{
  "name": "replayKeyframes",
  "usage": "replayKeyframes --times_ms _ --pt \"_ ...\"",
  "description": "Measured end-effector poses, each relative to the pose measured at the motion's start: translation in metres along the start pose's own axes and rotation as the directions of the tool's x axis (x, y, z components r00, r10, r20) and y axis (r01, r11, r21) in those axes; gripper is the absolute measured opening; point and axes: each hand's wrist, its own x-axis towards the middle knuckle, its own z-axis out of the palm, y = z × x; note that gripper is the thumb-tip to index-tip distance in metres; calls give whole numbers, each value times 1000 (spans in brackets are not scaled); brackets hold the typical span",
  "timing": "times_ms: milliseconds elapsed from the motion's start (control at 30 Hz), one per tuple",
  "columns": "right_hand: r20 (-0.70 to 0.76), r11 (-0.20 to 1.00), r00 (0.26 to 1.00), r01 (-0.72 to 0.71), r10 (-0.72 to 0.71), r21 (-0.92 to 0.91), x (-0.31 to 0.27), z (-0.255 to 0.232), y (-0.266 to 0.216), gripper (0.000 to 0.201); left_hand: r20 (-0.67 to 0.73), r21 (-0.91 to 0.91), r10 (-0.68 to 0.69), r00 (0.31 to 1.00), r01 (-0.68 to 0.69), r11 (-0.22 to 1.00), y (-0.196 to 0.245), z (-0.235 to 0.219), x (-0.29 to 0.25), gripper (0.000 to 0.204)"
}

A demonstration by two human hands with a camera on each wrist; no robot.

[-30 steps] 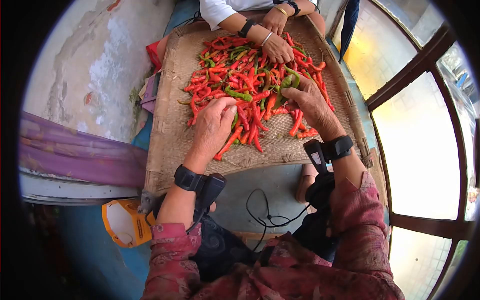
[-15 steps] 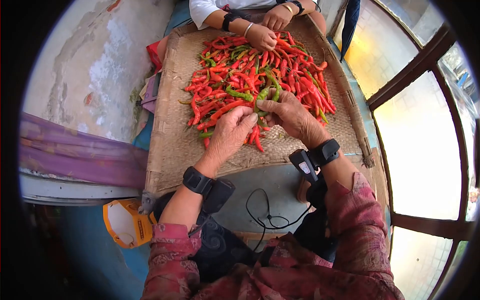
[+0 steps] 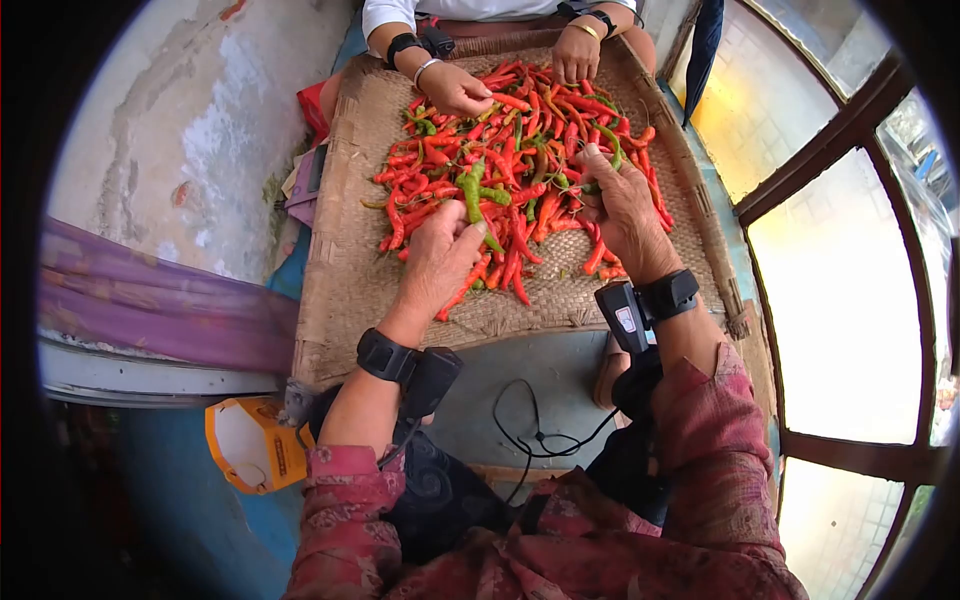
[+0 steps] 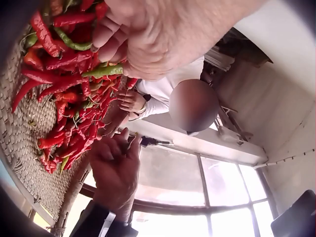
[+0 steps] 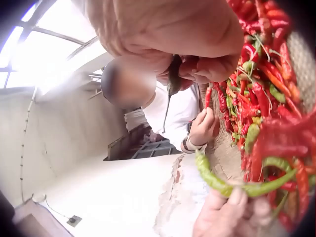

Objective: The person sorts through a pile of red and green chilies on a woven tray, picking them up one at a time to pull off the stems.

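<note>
A large heap of mostly red chili peppers (image 3: 500,150), with some green ones among them, lies on a woven tray (image 3: 335,290). My left hand (image 3: 435,262) pinches a curved green chili pepper (image 3: 471,192) over the near left of the heap; the right wrist view shows its full bend. To the right, my right hand (image 3: 632,215) holds a dark green chili pepper (image 5: 174,81) with a long stem, its fingers curled around part of it. Both hands are apart.
Across the tray, another person's hand (image 3: 455,90) holds a red chili pepper (image 3: 511,101), and their other hand (image 3: 576,53) is at the heap's far edge. Windows (image 3: 830,290) flank the right. A yellow box (image 3: 262,445) and a black cable (image 3: 530,440) lie below.
My hands came together over the heap, then parted. The left, empty at first, now holds a green chili pepper. The other person's hand moved left and now holds a red one.
</note>
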Motion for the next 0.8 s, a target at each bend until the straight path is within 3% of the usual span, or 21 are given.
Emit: replayKeyframes --times_ms 33,100,167,200,233,267,300,367,433,500,567,600,633,700,767,800 --pt "6 998 1000 18 -18 -59 1 -2 1 26 -148 -48 43 988 -51 998 -3 -4 3 30" --pt "44 998 999 24 -22 -60 -4 4 7 26 -317 304 233 919 -135 943 -5 -17 9 48" --pt "208 996 978 36 -18 -86 -7 7 21 25 -348 207 213 913 -146 967 4 -18 8 42" --pt "294 992 956 37 1 -123 -9 11 26 23 -347 208 212 913 -146 967 8 -14 5 42" --pt "376 986 926 42 21 -159 -12 16 31 22 -210 150 246 946 -217 965 11 -7 0 35" --pt "398 986 917 42 26 -160 -17 21 36 21 -71 80 285 956 -279 957 14 -1 -5 30" --pt "420 986 907 40 32 -161 -21 25 39 20 -67 79 285 956 -280 957 14 4 -7 30" --pt "395 981 918 50 29 -188 -23 26 36 21 138 205 217 966 -242 948 14 9 -12 22" --pt "343 961 938 51 47 -273 -14 20 28 25 162 256 213 964 -249 934 11 5 -10 24" --pt "153 972 982 137 -108 -192 0 17 20 32 -17 303 243 970 -226 926 12 -3 -7 27" --pt "242 728 933 360 -267 -584 28 -1 24 26 -58 334 200 978 -170 927 5 -16 -3 28" --pt "331 431 842 511 -427 -743 29 -1 30 23 -128 430 212 969 -139 892 6 -22 -1 29" --pt "418 191 773 556 -478 -809 34 1 40 21 -193 519 229 954 -99 849 7 -25 0 30" --pt "509 -129 758 504 -408 -854 31 2 55 26 -236 495 179 955 -40 868 8 -26 1 26" --pt "541 -186 768 509 -343 -841 31 9 60 27 -349 478 345 871 -151 865 4 -27 2 29" --pt "537 -243 792 482 -289 -842 32 11 63 23 -333 434 291 897 -128 892 8 -28 0 35"
